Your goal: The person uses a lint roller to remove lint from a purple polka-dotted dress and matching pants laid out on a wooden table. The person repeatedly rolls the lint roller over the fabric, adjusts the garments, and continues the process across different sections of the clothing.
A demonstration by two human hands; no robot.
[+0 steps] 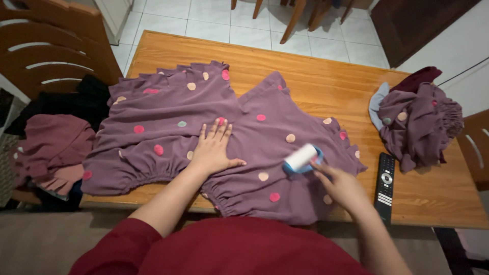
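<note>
Your dark red sleeves fill the bottom edge, and from them both forearms reach onto the wooden table (316, 76). Your right hand (340, 186) is closed around the blue handle of a lint roller (301, 157), whose white roll rests on the purple polka-dot garment (168, 114) near its right-hand ruffled edge. Your left hand (213, 148) grips nothing; it lies flat, fingers spread, pressing the fabric down at the middle of the garment, just left of the roller. That garment is spread out across most of the table, its gathered hem hanging slightly over the near edge. Judging by the roller's place, you are working the right portion now; whether the left portion is already rolled cannot be told, since no lint shows at this size. Just right of the roller hand a black remote control (385, 184) lies on bare wood. Further right sits a bundled purple garment (418, 122) with a dark maroon cloth on it, seemingly waiting or finished. Off the left edge, mauve and black clothes (51, 147) are heaped beside a wooden chair (56, 46). No packages, labels or signs are visible anywhere. Beyond the table lie white floor tiles (244, 20) and chair legs.
</note>
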